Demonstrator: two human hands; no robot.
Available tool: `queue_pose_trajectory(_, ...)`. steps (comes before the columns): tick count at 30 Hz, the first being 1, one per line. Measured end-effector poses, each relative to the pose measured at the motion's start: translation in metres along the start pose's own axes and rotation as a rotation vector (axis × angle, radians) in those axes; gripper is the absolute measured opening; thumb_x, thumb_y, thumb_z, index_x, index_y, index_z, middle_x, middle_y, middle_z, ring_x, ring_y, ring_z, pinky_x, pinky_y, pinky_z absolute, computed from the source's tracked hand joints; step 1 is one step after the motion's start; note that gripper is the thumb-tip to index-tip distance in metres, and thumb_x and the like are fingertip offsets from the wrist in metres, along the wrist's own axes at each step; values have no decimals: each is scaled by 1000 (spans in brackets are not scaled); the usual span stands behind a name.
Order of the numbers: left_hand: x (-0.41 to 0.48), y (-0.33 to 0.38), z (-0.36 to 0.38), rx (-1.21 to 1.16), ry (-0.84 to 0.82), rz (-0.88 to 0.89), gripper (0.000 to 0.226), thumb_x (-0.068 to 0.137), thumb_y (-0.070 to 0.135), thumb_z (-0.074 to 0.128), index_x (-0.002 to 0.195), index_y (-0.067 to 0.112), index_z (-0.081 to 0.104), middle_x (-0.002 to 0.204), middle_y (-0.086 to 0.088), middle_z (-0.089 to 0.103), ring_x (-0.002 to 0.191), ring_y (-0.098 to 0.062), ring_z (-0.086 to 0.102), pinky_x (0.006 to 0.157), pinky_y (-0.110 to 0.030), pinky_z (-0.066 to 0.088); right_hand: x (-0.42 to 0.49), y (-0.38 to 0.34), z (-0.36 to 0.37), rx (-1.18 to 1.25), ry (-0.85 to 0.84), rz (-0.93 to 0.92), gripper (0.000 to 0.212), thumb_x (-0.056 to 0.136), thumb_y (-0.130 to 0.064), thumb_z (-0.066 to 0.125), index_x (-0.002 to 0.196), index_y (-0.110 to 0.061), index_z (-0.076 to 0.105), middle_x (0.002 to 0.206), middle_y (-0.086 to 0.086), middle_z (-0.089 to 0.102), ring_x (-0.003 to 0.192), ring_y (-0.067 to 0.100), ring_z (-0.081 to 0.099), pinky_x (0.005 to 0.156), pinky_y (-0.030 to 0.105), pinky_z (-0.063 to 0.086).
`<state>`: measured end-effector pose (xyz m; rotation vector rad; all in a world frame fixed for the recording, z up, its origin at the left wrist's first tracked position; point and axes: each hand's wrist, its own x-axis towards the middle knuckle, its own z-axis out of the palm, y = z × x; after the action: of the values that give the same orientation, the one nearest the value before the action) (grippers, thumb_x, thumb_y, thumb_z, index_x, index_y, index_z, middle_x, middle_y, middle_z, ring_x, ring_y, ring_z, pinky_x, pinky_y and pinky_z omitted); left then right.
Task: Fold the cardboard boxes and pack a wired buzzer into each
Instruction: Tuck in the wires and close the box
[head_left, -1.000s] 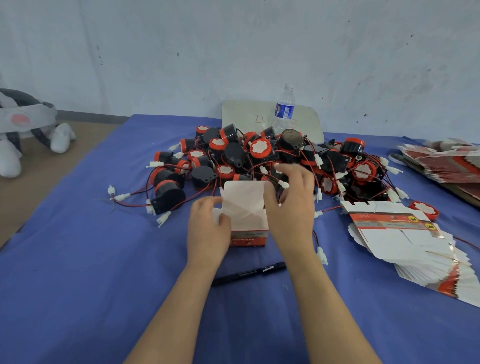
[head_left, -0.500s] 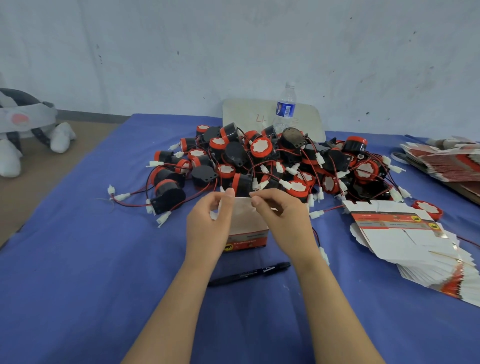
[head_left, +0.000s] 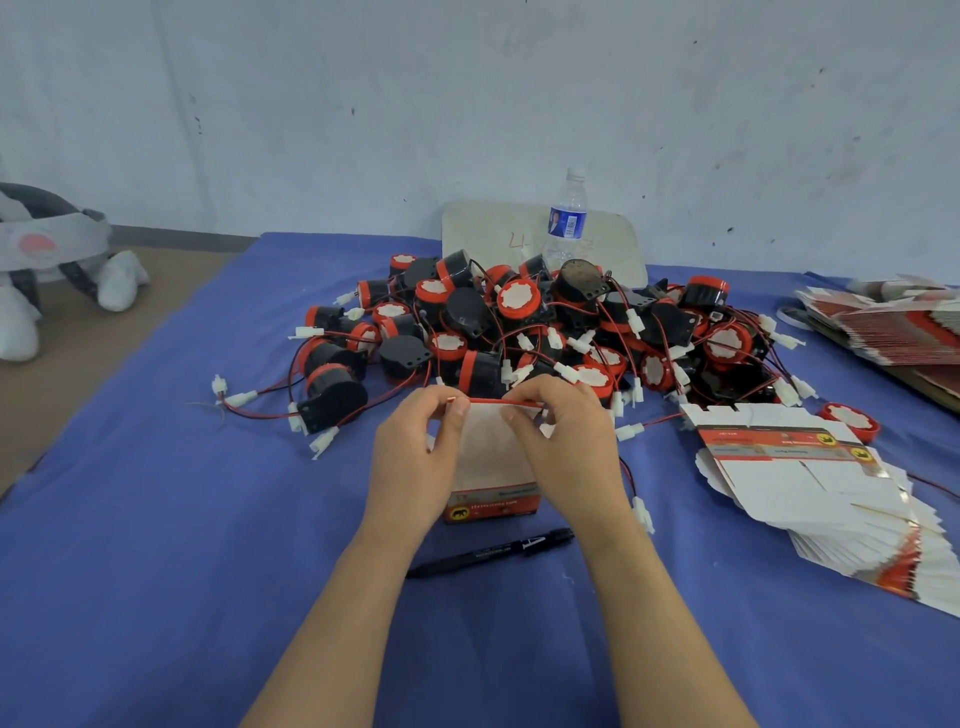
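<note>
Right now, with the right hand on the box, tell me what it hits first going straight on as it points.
The right hand points forward and slightly left. Past the box it pinches, it would probably meet the near edge of the buzzer pile first; depth is hard to judge.

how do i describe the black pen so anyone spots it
On the blue-covered table, find the cardboard box held by the left hand and right hand. The black pen lies just nearer the person than the box. It is the only straight, slim black stick, clear of the buzzers.
</note>
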<state>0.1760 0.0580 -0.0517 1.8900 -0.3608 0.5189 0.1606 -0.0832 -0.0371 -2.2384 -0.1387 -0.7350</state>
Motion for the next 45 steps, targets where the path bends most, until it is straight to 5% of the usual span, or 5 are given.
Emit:
queue_pose_trajectory(9,-1,-1,1,-65,-18,-26,27,96,23,53,121,34,54,113,24,55,104,14,48,86,0,36,0,7,5,67,-49,-12,31,87,-17,66,116,-25,57,112,-14,46,95,1,47,75,10,41)
queue_pose_trajectory(19,-3,6,2,-85,71,-15,14,94,26,56,87,39,54,87,22,60,86,7,53,68,-5,39,0,-2,5,210,68,57,20,88,-23,66,80,-36,54,74,-13,59,75,4,55,60,12,43)
queue_pose_trajectory(31,-6,5,9,28,190,-113,25,86,-8,50,84,15,58,122,8,43,106,14,39,76,6,29,8,4,18,216,167,242,26,92,-20,61,78,-25,39,66,-8,51,57,3,44,52,13,37)
queue_pose_trajectory(39,-6,1,5,152,118,-231,28,89,8,55,116,15,63,115,7,54,94,-1,45,76,-12,32,7,9,7,-225,-279,216,35,94,-31,54,129,-30,58,123,-5,51,88,10,55,71,26,45)
queue_pose_trajectory(45,-3,-1,3,2,132,-368,29,87,10,58,115,20,57,123,5,51,115,-14,47,83,-19,37,5,5,2,-261,-471,341,34,97,-41,44,103,-19,69,104,2,69,87,19,59,73,35,50)
